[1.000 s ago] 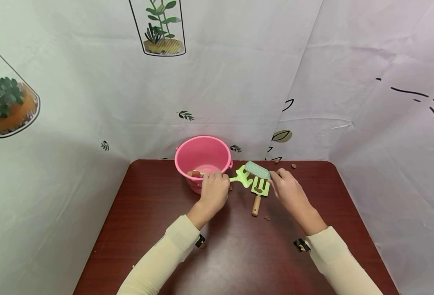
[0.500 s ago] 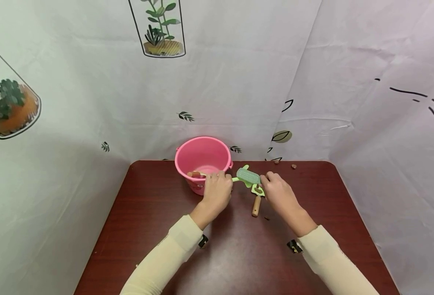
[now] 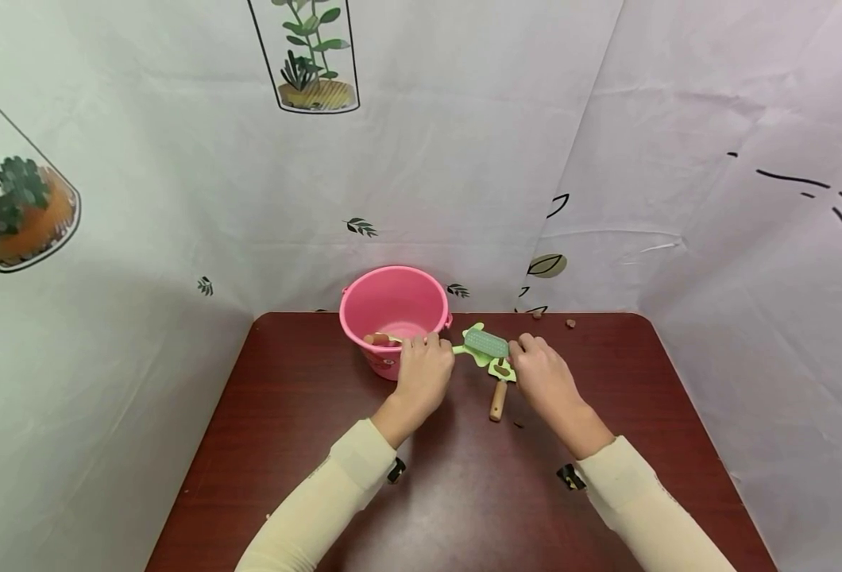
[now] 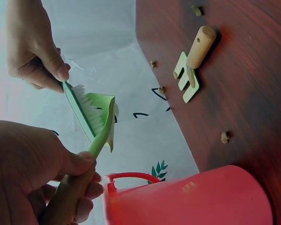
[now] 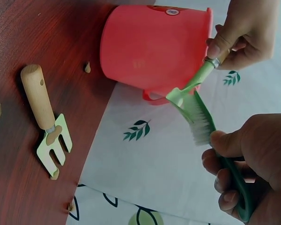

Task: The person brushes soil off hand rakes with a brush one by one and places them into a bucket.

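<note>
In the head view my left hand (image 3: pixel 424 373) grips a light green hand rake by its wooden handle, beside the pink bucket (image 4: pixel 192 201). The rake (image 4: pixel 102 100) is held up with its head toward the right. My right hand (image 3: pixel 544 375) holds a green brush (image 5: pixel 236 180) by its handle. White bristles (image 5: pixel 202 129) lie against the rake's head, and the brush's back covers much of it in the head view. A light green hand fork (image 3: pixel 498 397) with a wooden handle lies on the table below, a brown clod on its head.
Inside the bucket rests a wooden-handled tool (image 3: pixel 380 339). Small brown clods (image 3: pixel 570 323) are scattered on the dark red table (image 3: pixel 299 445). A printed cloth (image 3: pixel 457 159) hangs just behind the table's back edge.
My right hand has brought the brush left and down onto the rake's head, then slid it very slightly back right. My left hand has moved a little right with the rake.
</note>
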Tool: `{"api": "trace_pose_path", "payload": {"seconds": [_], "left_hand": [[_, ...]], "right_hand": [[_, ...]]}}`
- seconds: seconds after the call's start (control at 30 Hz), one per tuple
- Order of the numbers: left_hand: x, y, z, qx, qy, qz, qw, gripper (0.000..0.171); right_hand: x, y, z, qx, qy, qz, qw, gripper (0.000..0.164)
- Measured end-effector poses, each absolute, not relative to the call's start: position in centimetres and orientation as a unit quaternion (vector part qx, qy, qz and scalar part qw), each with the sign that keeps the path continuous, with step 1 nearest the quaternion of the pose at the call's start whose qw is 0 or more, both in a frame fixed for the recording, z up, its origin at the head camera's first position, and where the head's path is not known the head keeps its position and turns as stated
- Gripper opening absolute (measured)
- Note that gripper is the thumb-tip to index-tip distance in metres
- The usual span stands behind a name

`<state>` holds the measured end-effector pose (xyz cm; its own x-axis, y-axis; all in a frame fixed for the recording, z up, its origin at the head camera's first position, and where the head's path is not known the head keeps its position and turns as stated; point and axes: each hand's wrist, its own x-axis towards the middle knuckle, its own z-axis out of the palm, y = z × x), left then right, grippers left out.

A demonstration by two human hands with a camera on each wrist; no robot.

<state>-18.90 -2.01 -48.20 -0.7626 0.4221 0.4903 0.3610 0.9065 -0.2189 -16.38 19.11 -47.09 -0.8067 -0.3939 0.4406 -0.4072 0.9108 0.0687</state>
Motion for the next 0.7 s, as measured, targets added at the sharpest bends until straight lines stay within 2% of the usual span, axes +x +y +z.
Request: {"api": "trace_pose_path", "payload": {"seconds": [0.23, 0.47, 0.7], "left_hand": [[-18.8, -2.2, -48.2, -0.206, -0.934, 0.066, 0.285, 0.011], [-18.7, -2.6, -48.0, -0.203, -0.941, 0.062, 0.265, 0.012], [-18.7, -2.9, -48.1, -0.196, -0.939, 0.062, 0.274, 0.017]], "right_hand": [[-16.4, 19.7, -46.9, 0.202, -0.954, 0.028, 0.219, 0.019], [-16.5, 21.0, -47.0, 0.198, -0.952, 0.047, 0.231, 0.017], [-16.7, 22.7, -47.3, 0.177, -0.946, 0.071, 0.260, 0.016]]}}
